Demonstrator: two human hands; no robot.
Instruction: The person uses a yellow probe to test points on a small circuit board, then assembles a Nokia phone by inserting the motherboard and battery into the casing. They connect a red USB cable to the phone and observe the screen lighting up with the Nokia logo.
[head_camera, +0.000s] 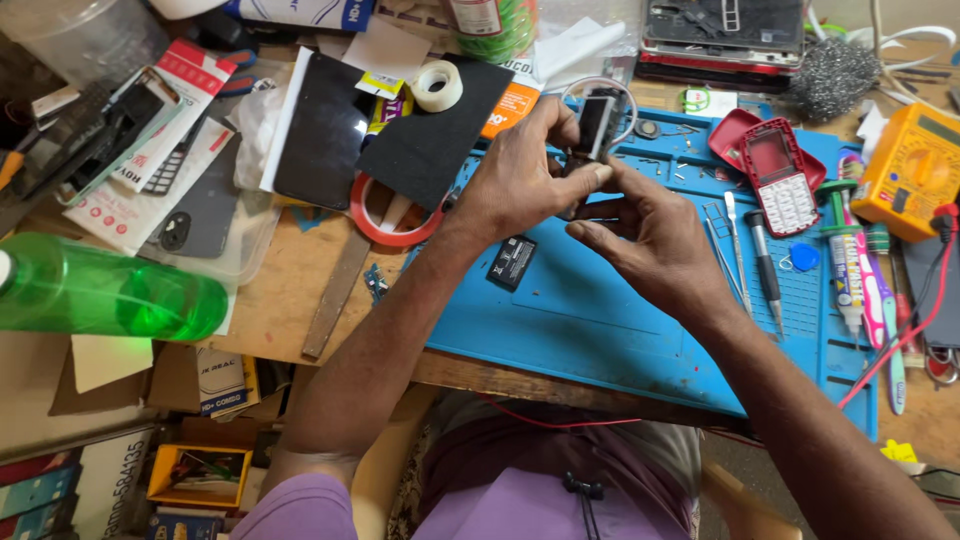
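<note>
The left hand pinches a small dark phone part by its edges, holding it upright above the blue mat on the counter. The right hand, fingers loosely curled, touches the part's lower end with its fingertips; what it grips there is hidden. A green bottle lies far left, cut off; a red-and-white flat package sits behind it.

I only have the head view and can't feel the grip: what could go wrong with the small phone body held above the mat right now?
1. The small phone body is pinched only by the fingertips of the left hand and right hand; it might slip onto the blue mat.
2. Loose tweezers and a screwdriver lie beside the right wrist and could get knocked.
3. The small battery sits under the left forearm, easily swept off.
</note>
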